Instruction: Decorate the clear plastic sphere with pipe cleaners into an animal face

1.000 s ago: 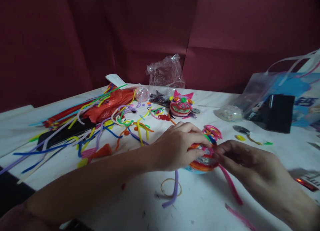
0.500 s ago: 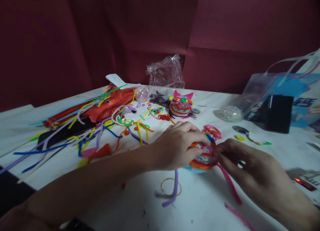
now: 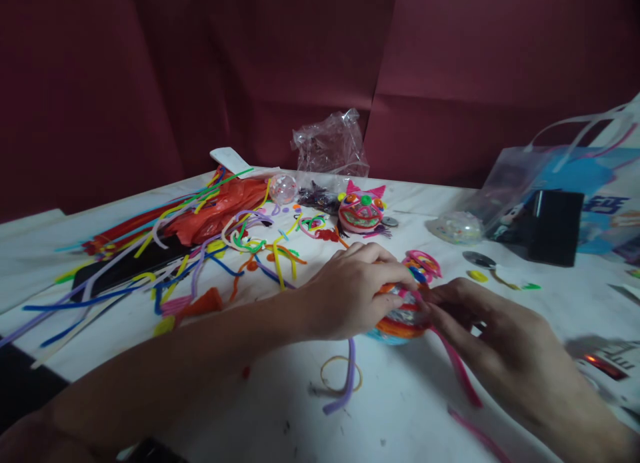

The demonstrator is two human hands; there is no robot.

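Under my left hand (image 3: 357, 291) is a round ball wrapped in coloured pipe cleaners (image 3: 403, 326), with orange, red, silver and light blue bands. The fingers of that hand curl over its top and left side. My right hand (image 3: 493, 346) pinches at the ball's right edge, by a pink pipe cleaner (image 3: 457, 369) that hangs down toward the table. What exactly lies between those fingertips is hidden. Pink loops (image 3: 424, 263) stick up behind the ball. A purple pipe cleaner (image 3: 345, 383) and a rubber band (image 3: 327, 376) lie in front of it.
Behind stands a finished-looking pink cat-faced ball (image 3: 361, 213). Loose pipe cleaners and a red plastic bag (image 3: 220, 209) spread across the left. Near the back are a clear ball (image 3: 283, 189) and clear wrapping (image 3: 330, 146). To the right are a clear dome (image 3: 457, 227) and a dark phone-like slab (image 3: 555, 228).
Both hands stay at the ball with almost the same grip. The whole view has shifted very slightly; nothing has been let go or taken up.
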